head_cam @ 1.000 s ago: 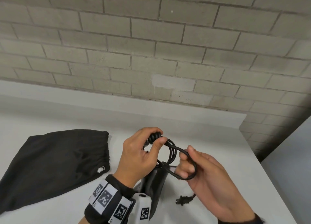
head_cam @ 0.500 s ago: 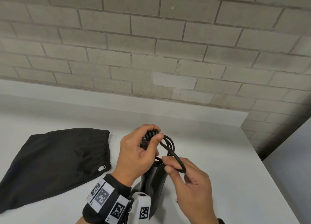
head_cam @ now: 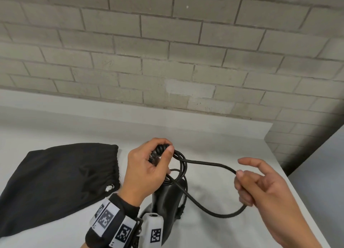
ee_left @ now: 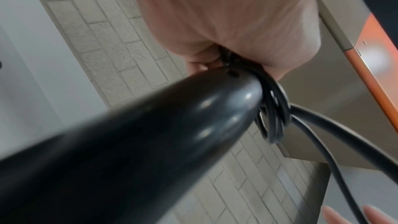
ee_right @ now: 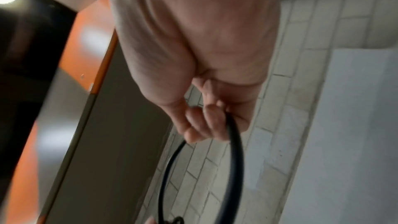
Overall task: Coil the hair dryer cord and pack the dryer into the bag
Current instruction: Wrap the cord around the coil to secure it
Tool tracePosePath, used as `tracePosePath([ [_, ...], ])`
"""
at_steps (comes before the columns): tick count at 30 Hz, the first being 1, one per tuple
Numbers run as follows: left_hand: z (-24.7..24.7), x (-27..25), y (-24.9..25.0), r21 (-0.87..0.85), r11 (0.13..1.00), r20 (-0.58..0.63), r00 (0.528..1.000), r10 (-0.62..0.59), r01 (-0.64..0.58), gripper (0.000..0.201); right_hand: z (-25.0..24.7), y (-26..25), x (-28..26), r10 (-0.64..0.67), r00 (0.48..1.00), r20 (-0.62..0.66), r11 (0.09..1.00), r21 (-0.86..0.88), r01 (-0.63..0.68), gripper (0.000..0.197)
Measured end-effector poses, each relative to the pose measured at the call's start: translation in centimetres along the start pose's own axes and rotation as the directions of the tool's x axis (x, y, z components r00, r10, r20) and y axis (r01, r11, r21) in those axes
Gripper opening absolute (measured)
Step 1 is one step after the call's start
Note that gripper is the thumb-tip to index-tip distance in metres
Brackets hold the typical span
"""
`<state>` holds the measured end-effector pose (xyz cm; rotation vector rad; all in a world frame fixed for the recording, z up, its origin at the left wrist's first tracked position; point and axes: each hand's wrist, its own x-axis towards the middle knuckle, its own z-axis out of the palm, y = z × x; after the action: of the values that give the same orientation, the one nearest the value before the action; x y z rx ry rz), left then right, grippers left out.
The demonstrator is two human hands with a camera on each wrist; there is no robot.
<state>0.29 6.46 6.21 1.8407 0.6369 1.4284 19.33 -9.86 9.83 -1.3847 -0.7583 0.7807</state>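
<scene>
A black hair dryer (head_cam: 168, 201) hangs below my left hand (head_cam: 149, 171), which grips the ribbed base of its cord together with several coiled loops (head_cam: 181, 166). The left wrist view shows the dryer's handle (ee_left: 150, 134) close up, with the loops (ee_left: 273, 113) at its end. My right hand (head_cam: 258, 190) is off to the right, its curled fingers holding a stretch of the black cord (head_cam: 214, 163) pulled out sideways; the index finger points out straight. In the right wrist view the cord (ee_right: 234, 142) passes through those fingers. The black drawstring bag (head_cam: 55, 184) lies flat at the left.
A white table (head_cam: 232, 229) carries everything, its right edge close to my right hand. A grey brick wall (head_cam: 167, 52) rises behind a low white ledge (head_cam: 130, 121). The plug (ee_right: 177, 220) shows only at the bottom of the right wrist view.
My right hand has moved away to the right, drawing a length of cord out from the coil into a wide loop. The left hand has kept its grip on the coil.
</scene>
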Motion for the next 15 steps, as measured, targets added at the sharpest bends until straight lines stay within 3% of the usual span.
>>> tracePosePath([
  [1, 0.1, 0.0, 0.0, 0.014, 1.0, -0.009, 1.0, 0.001, -0.001, 0.012, 0.3, 0.3, 0.0, -0.067, 0.997, -0.048, 0.995, -0.077, 0.063, 0.027],
  [3, 0.2, 0.0, -0.1, 0.027, 1.0, -0.027, 1.0, 0.002, -0.002, 0.015, 1.6, 1.1, -0.5, -0.243, 0.955, -0.168, 0.941, -0.279, 0.191, 0.024],
  [5, 0.1, 0.0, -0.1, 0.049, 0.999, -0.032, 0.999, 0.01, -0.008, 0.014, 3.7, 1.1, -1.6, -0.523, 0.823, -0.221, 0.773, -0.531, 0.348, 0.022],
  [7, 0.1, 0.0, 0.0, 0.061, 0.998, -0.032, 0.999, 0.011, -0.009, 0.013, 5.8, 1.3, -2.6, -0.726, 0.678, -0.115, 0.597, -0.596, 0.538, 0.016],
  [8, 0.2, 0.0, 0.1, 0.062, 0.998, -0.032, 0.999, 0.012, -0.01, 0.011, 6.9, 1.5, -3.0, -0.741, 0.671, -0.037, 0.561, -0.583, 0.587, 0.016],
  [9, 0.3, 0.0, 0.1, 0.063, 0.998, -0.031, 0.999, 0.015, -0.013, 0.01, 7.7, 1.8, -3.0, -0.694, 0.718, 0.059, 0.576, -0.553, 0.602, 0.018],
  [11, 0.5, -0.2, 0.1, 0.072, 0.997, -0.023, 1.0, 0.02, -0.018, 0.012, 8.8, 2.4, -2.8, -0.457, 0.858, 0.235, 0.668, -0.547, 0.505, 0.026],
  [12, 0.5, -0.3, 0.2, 0.073, 0.997, -0.02, 1.0, 0.019, -0.018, 0.011, 9.1, 2.9, -2.7, -0.341, 0.892, 0.298, 0.693, -0.562, 0.452, 0.028],
  [13, 0.4, -0.3, 0.1, 0.07, 0.997, -0.019, 1.0, 0.016, -0.015, 0.01, 9.1, 3.6, -2.6, -0.252, 0.903, 0.348, 0.717, -0.559, 0.416, 0.027],
  [15, 0.2, -0.3, 0.1, 0.054, 0.999, -0.029, 1.0, 0.006, -0.004, 0.009, 8.8, 3.4, -2.8, -0.23, 0.894, 0.385, 0.742, -0.525, 0.417, 0.018],
])
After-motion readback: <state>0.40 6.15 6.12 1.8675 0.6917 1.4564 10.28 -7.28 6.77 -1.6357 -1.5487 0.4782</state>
